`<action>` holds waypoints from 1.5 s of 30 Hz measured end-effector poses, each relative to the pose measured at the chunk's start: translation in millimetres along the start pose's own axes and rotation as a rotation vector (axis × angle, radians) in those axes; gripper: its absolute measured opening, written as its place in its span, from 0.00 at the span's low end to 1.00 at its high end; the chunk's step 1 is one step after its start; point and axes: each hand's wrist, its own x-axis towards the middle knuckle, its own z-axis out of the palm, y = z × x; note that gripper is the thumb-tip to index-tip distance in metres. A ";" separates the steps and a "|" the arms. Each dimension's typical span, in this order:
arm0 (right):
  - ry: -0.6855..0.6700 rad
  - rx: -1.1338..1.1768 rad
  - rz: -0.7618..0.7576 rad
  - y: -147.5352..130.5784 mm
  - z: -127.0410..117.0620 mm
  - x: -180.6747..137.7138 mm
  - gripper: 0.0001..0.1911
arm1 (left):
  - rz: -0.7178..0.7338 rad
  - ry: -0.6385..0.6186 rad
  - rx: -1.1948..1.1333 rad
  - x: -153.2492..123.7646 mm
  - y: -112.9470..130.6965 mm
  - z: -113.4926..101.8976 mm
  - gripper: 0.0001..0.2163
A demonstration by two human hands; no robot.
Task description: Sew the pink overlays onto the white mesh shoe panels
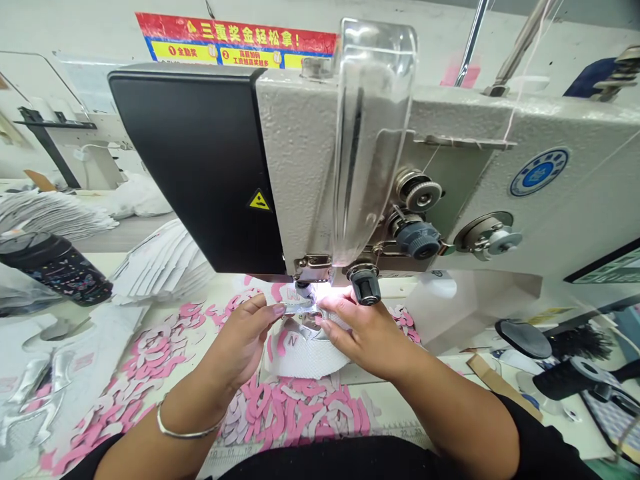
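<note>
A grey industrial sewing machine (450, 167) fills the middle of the view, a lamp glowing at its needle. Under the needle lies a white shoe piece (310, 360) with a pink letter on it. My left hand (245, 340) pinches a small silver strip (299, 307) flat on that piece, just left of the presser foot. My right hand (363, 330) pinches the white piece from the right, fingertips close to the needle. A silver bangle sits on my left wrist.
Pink and white cut shapes (295, 407) litter the table in front and to the left. A stack of white pieces (165, 263) and a dark patterned bottle (60, 267) lie at left. Black tools (570, 377) lie at right.
</note>
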 end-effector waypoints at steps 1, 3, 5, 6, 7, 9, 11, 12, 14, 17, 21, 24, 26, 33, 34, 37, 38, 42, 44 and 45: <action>0.010 -0.011 -0.001 -0.9 1.7 -0.7 0.15 | 0.002 -0.012 0.002 1.8 0.5 0.1 0.06; 0.029 -0.034 -0.002 -2.1 6.5 -2.8 0.15 | 0.009 -0.023 0.002 5.6 1.1 0.7 0.06; 0.052 -0.059 -0.008 -3.0 12.5 -6.0 0.16 | 0.015 -0.047 -0.003 9.8 1.2 1.7 0.06; 0.072 -0.073 -0.018 -3.5 15.8 -7.8 0.16 | 0.016 -0.061 -0.010 12.1 1.1 2.4 0.07; 0.097 -0.087 -0.034 -4.0 18.9 -9.5 0.17 | 0.015 -0.073 -0.020 14.5 0.9 3.1 0.07; 0.167 -0.108 -0.085 -5.2 24.6 -12.8 0.18 | 0.004 -0.083 -0.043 19.7 -0.4 4.4 0.07; 0.241 -0.113 -0.141 -6.4 28.9 -15.1 0.18 | 0.003 -0.096 -0.051 24.6 -2.9 5.4 0.07; 0.268 -0.108 -0.162 -6.8 30.5 -15.9 0.18 | 0.008 -0.108 -0.045 26.6 -4.6 5.7 0.08; 0.305 -0.091 -0.181 -7.1 32.7 -16.8 0.18 | 0.030 -0.129 -0.017 29.2 -8.9 6.1 0.08; 0.338 -0.057 -0.194 -5.7 34.4 -17.3 0.18 | 0.056 -0.136 0.034 29.7 -16.2 5.2 0.10; 0.357 -0.071 -0.212 -3.3 33.7 -16.7 0.17 | 0.102 -0.087 0.192 27.4 -24.2 -1.1 0.14; 0.361 -0.109 -0.212 -3.3 31.3 -15.8 0.15 | 0.131 -0.065 0.339 25.8 -26.8 -8.1 0.16; 0.353 -0.121 -0.205 -3.6 29.9 -15.4 0.15 | 0.146 -0.066 0.417 24.8 -26.5 -12.1 0.17; 0.318 -0.105 -0.181 -1.5 29.3 -15.3 0.14 | 0.273 -0.081 0.624 22.0 -17.1 -20.1 0.14; 0.312 -0.097 -0.178 -1.1 29.2 -15.3 0.14 | 0.289 -0.102 0.632 21.4 -15.4 -21.9 0.13; 0.291 -0.074 -0.174 0.5 28.4 -15.6 0.14 | 0.301 -0.174 0.645 19.0 -10.2 -29.3 0.12; 0.283 -0.069 -0.170 1.1 28.0 -15.7 0.14 | 0.295 -0.195 0.656 18.1 -8.2 -31.9 0.12; 0.253 -0.058 -0.152 3.9 25.9 -15.2 0.15 | 0.287 -0.238 0.709 14.7 1.1 -39.2 0.14; 0.231 -0.045 -0.142 4.5 24.9 -14.2 0.15 | 0.303 -0.268 0.755 13.0 6.7 -39.8 0.14; 0.221 -0.036 -0.133 4.4 24.4 -13.6 0.15 | 0.312 -0.284 0.782 12.0 9.5 -39.5 0.15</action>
